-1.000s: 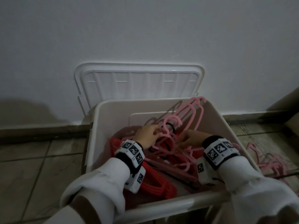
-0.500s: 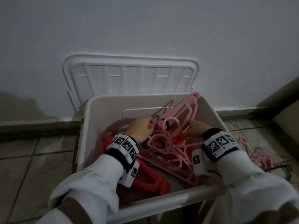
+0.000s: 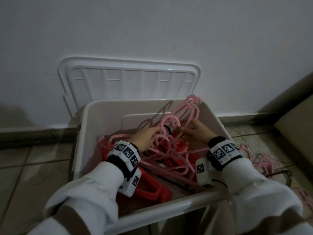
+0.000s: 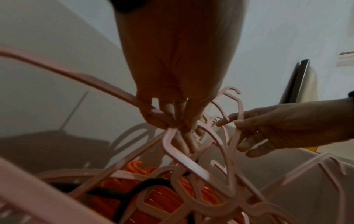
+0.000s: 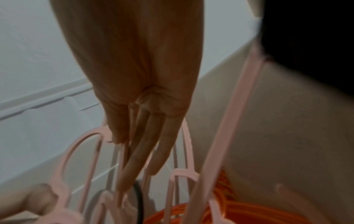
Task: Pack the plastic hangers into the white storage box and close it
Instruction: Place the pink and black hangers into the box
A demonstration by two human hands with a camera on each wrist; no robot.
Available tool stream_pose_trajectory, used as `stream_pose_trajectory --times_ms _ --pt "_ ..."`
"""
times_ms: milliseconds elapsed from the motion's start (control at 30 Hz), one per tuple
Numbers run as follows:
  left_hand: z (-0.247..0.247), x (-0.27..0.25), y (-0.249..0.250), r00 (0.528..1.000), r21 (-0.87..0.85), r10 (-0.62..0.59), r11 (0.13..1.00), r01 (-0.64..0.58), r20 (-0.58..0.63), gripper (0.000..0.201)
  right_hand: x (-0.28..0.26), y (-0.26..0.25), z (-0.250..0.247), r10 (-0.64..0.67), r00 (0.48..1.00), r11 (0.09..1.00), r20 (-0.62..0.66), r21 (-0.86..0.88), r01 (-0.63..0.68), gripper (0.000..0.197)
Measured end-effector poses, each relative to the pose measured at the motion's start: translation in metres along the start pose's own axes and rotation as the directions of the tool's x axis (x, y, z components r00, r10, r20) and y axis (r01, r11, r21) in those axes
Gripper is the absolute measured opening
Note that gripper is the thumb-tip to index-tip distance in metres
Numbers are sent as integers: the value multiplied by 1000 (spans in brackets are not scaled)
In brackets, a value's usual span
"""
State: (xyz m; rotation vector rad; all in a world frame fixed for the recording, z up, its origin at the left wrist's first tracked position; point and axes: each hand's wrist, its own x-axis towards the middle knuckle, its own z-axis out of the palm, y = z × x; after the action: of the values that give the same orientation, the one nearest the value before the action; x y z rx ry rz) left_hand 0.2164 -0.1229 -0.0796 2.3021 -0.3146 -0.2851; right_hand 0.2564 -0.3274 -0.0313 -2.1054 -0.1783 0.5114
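The white storage box stands open on the floor, its lid leaning on the wall behind it. Inside, a tangle of pink hangers lies over a stack of red hangers. Both hands are down in the box. My left hand curls its fingers round a pink hanger bar near its hook. My right hand pinches another pink hanger between thumb and fingers. One pink hanger end sticks up past the back rim.
More pink hangers lie loose on the tiled floor right of the box. A brown panel stands at the far right. A thin black hanger is mixed into the pile inside.
My right hand has shifted a little toward the box's back wall with the pink hangers. The left hand keeps its grip near the hooks. The head view has tilted slightly.
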Motion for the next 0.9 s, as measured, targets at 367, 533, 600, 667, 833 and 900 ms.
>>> stream_pose_trajectory --times_ms 367,533,600,667,833,900 --pt "-9 -1 11 942 -88 147 979 -181 -300 25 -8 -4 -22 -77 971 993 -224 68 95 10" --pt "-13 -1 10 932 -13 203 976 -217 -299 28 -17 -11 -28 -113 946 972 -304 164 168 22" --pt "-9 -2 12 947 13 218 975 -221 -237 30 -21 -14 -30 -107 950 964 -293 202 171 26" --pt "-9 -3 18 933 41 233 972 -231 -274 32 -26 -16 -31 -116 964 972 -240 173 160 30" --pt "-13 -7 29 852 139 305 952 -271 -426 31 -34 -23 -28 -140 989 987 -50 76 144 29" --pt "-13 -7 28 871 113 275 961 -251 -406 32 -34 -27 -25 -101 995 994 4 42 101 33"
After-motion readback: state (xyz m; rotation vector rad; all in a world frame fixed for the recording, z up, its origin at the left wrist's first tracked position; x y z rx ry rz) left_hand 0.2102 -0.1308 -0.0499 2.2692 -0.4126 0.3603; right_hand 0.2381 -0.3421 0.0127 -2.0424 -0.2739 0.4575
